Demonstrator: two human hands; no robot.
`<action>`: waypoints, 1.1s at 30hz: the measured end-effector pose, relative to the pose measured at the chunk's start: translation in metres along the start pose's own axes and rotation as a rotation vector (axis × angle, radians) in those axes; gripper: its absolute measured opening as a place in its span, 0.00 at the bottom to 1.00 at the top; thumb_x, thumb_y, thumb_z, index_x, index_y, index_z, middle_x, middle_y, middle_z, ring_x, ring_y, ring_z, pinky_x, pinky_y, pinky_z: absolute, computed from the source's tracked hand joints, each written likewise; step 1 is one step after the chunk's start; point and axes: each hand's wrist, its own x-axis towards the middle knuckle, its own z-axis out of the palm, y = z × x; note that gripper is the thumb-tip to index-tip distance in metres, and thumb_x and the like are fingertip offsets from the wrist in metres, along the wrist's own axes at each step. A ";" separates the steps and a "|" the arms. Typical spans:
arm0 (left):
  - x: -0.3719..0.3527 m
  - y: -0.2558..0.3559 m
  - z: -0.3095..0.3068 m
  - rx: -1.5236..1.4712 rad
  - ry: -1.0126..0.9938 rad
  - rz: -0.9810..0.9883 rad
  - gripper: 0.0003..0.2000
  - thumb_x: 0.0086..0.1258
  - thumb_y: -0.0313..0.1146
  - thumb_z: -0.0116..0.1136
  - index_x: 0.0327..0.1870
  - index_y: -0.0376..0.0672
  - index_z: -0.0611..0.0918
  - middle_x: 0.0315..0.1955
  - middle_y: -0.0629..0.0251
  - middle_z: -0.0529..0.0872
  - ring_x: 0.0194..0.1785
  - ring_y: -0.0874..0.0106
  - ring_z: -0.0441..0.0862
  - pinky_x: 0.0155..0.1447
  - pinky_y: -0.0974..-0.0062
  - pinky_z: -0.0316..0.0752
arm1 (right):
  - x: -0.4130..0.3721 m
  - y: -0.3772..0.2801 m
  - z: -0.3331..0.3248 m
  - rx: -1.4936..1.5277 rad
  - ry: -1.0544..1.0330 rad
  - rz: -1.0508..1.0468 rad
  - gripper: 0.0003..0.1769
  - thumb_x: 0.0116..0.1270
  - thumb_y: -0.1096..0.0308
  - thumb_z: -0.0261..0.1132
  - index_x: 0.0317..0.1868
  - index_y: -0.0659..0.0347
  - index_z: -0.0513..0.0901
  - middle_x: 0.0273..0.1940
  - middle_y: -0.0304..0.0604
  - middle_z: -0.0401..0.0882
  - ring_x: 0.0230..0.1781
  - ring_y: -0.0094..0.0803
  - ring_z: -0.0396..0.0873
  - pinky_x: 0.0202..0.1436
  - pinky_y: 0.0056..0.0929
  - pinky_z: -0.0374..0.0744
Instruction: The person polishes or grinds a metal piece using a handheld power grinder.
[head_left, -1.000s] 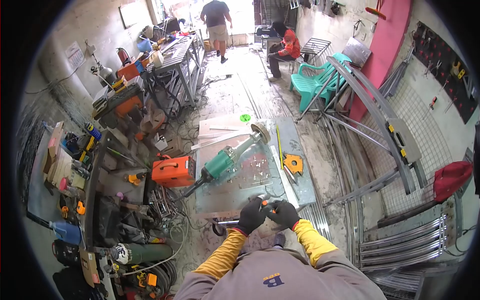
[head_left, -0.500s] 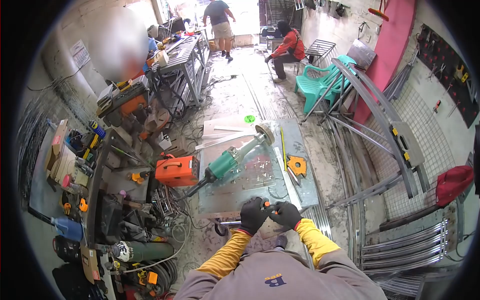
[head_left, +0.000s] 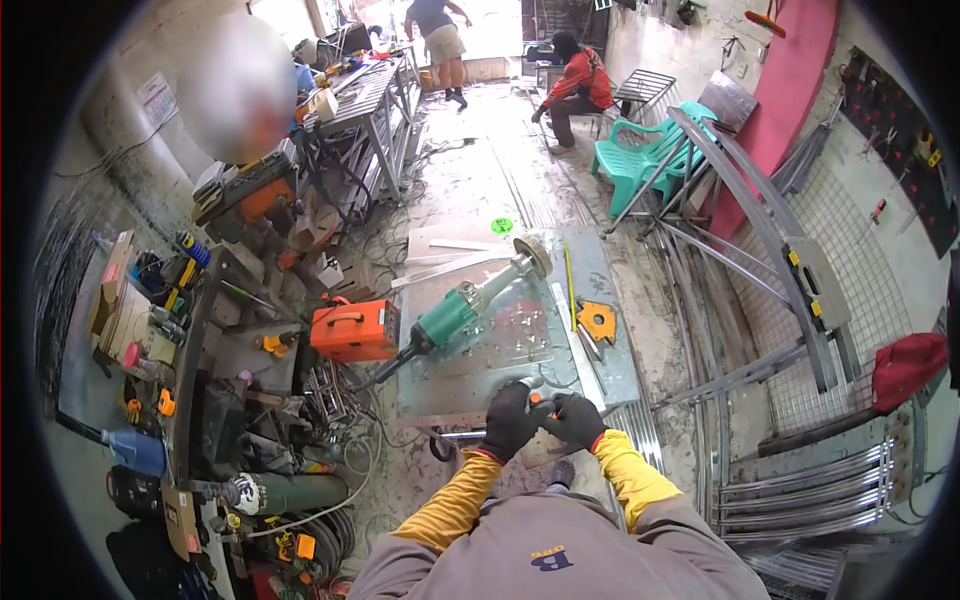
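Note:
My left hand [head_left: 512, 422], in a dark glove, is closed at the near edge of the metal-topped table [head_left: 440, 385]. Close beside it, my right hand [head_left: 575, 422], gloved too, has its fingers pressed together. Between the two hands shows a small object with orange parts [head_left: 536, 399], too small and too covered to name. Beyond them a green angle grinder [head_left: 447, 318] with a round disc lies across the table. To its right are a yellow strip [head_left: 569, 280], an orange magnetic square [head_left: 597, 321] and a pale metal strip [head_left: 578, 355].
An orange machine [head_left: 354, 331] stands left of the table. Curved metal frames [head_left: 770, 225] and a green chair [head_left: 645, 150] are at the right. One person [head_left: 580, 88] sits at the back, another [head_left: 438, 40] stands farther off. A gas cylinder [head_left: 290, 494] lies lower left.
My left hand has tilted slightly, and a pale end now shows above its fingers. The far person's legs and arms have shifted. The view has moved a little.

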 end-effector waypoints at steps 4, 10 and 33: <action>-0.001 0.010 -0.013 0.111 -0.150 -0.174 0.21 0.55 0.48 0.81 0.38 0.44 0.85 0.31 0.58 0.86 0.38 0.54 0.86 0.45 0.57 0.78 | -0.001 0.009 0.009 0.058 0.004 -0.042 0.22 0.60 0.46 0.77 0.42 0.55 0.89 0.32 0.49 0.89 0.35 0.51 0.89 0.39 0.47 0.84; -0.002 -0.008 -0.025 0.175 -0.185 0.027 0.26 0.56 0.47 0.79 0.55 0.45 0.88 0.49 0.50 0.89 0.54 0.52 0.86 0.59 0.55 0.79 | 0.000 0.002 0.002 0.076 -0.064 0.009 0.20 0.66 0.52 0.75 0.54 0.49 0.93 0.35 0.48 0.89 0.33 0.48 0.89 0.39 0.43 0.83; -0.062 -0.095 -0.067 0.300 0.029 -0.040 0.07 0.70 0.36 0.62 0.31 0.47 0.85 0.27 0.56 0.86 0.32 0.56 0.87 0.37 0.55 0.78 | -0.119 0.027 0.037 0.503 0.011 0.246 0.17 0.74 0.72 0.64 0.59 0.69 0.85 0.44 0.45 0.84 0.45 0.32 0.81 0.49 0.34 0.79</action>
